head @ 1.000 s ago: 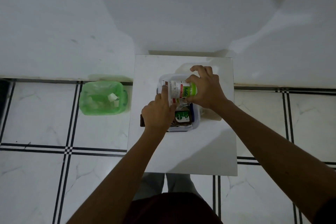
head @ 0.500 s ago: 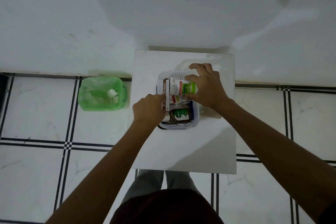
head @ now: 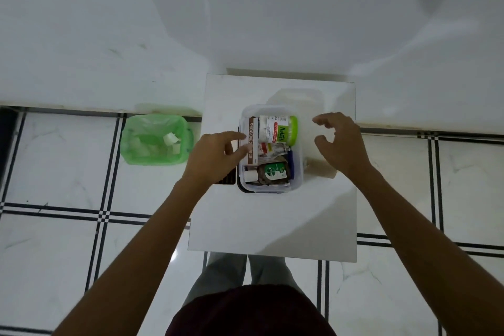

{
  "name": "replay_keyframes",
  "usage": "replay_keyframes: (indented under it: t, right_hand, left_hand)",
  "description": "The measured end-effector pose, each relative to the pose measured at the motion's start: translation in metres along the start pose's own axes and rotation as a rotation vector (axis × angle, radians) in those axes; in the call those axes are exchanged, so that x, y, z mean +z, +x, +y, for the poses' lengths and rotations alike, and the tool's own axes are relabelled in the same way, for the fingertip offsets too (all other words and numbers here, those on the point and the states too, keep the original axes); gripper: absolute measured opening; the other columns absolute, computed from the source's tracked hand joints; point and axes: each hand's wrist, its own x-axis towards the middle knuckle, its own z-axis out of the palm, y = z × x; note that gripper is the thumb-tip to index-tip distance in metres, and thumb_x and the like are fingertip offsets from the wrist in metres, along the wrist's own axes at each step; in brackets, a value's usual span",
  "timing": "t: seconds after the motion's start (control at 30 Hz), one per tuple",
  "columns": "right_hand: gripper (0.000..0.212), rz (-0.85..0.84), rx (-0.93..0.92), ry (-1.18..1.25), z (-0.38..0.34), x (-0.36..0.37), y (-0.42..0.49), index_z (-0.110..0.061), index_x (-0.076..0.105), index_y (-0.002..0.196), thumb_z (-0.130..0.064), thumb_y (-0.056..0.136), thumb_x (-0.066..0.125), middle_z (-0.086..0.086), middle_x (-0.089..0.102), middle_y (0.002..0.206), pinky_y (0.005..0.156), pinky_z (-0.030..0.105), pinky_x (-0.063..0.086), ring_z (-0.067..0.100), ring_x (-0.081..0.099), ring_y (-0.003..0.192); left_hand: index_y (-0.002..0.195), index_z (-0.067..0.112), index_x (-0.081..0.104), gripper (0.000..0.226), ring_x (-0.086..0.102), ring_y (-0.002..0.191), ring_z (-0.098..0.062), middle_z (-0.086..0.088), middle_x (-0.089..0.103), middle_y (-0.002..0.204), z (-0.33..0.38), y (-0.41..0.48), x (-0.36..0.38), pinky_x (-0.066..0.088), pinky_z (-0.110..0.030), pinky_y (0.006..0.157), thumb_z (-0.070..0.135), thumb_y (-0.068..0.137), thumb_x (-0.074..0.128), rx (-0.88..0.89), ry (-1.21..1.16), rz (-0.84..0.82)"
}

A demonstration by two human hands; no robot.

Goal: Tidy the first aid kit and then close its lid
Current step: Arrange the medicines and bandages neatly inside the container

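A clear plastic first aid box (head: 298, 172) sits on the small white table (head: 272, 221). Inside lie a white tub with a green cap (head: 278, 129) at the far end, a brown-and-white ointment carton (head: 252, 142) along the left wall, and a brown bottle with a green label (head: 270, 173) at the near end. My left hand (head: 215, 157) rests at the box's left side, fingers touching the carton. Right of the box hovers my right hand (head: 338, 144), fingers spread and empty. A clear lid (head: 319, 98) lies behind and to the right of the box.
A green bin (head: 155, 140) lined with a bag, holding scraps of paper, stands on the tiled floor left of the table. A white wall rises just behind the table. My legs are under its near edge.
My right hand has let go of the green-capped tub, which now lies in the box, and has drawn away to the right. My left hand slid to the box's left side.
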Motion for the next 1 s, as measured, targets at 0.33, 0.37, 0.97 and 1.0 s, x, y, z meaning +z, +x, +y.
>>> replay_keyframes:
  t: [0.33, 0.37, 0.97, 1.0]
  right_hand:
    - [0.054, -0.342, 0.09, -0.434, 0.036, 0.017, -0.025, -0.017, 0.05, 0.129, -0.028, 0.079, 0.067, 0.007, 0.051, 0.134, 0.092, 0.046, 0.041, 0.03, 0.048, 0.12]
    - [0.055, -0.349, 0.084, -0.441, 0.037, 0.019, -0.026, -0.017, 0.05, 0.13, -0.028, 0.078, 0.067, 0.007, 0.051, 0.134, 0.092, 0.046, 0.041, 0.03, 0.048, 0.12]
    - [0.046, 0.038, 0.046, -0.114, -0.001, -0.013, -0.042, -0.017, 0.06, 0.111, -0.014, 0.067, 0.074, 0.004, 0.064, 0.106, 0.075, 0.035, 0.049, 0.023, 0.059, 0.09]
    - [0.046, 0.027, -0.012, -0.101, -0.011, -0.015, -0.04, -0.017, 0.059, 0.11, -0.015, 0.067, 0.075, 0.002, 0.065, 0.107, 0.076, 0.034, 0.048, 0.022, 0.058, 0.092]
  left_hand:
    - [0.131, 0.011, 0.049, 0.066, 0.045, 0.117, -0.032, -0.01, 0.053, 0.127, -0.081, -0.032, 0.053, 0.048, -0.05, 0.089, 0.022, 0.071, 0.074, 0.013, 0.166, -0.08]
    - [0.134, 0.011, 0.046, 0.072, 0.044, 0.118, -0.031, -0.01, 0.051, 0.129, -0.083, -0.032, 0.056, 0.048, -0.049, 0.089, 0.027, 0.07, 0.077, 0.0, 0.191, -0.1]
    - [0.099, 0.017, 0.057, 0.05, 0.051, 0.1, -0.024, 0.001, 0.054, 0.101, -0.076, -0.029, 0.035, 0.035, -0.035, 0.075, 0.033, 0.058, 0.081, -0.147, 0.162, 0.058]
    - [0.1, 0.018, 0.057, 0.05, 0.052, 0.101, -0.024, 0.001, 0.055, 0.101, -0.072, -0.029, 0.028, 0.035, -0.036, 0.077, 0.033, 0.058, 0.081, -0.137, 0.157, 0.099]
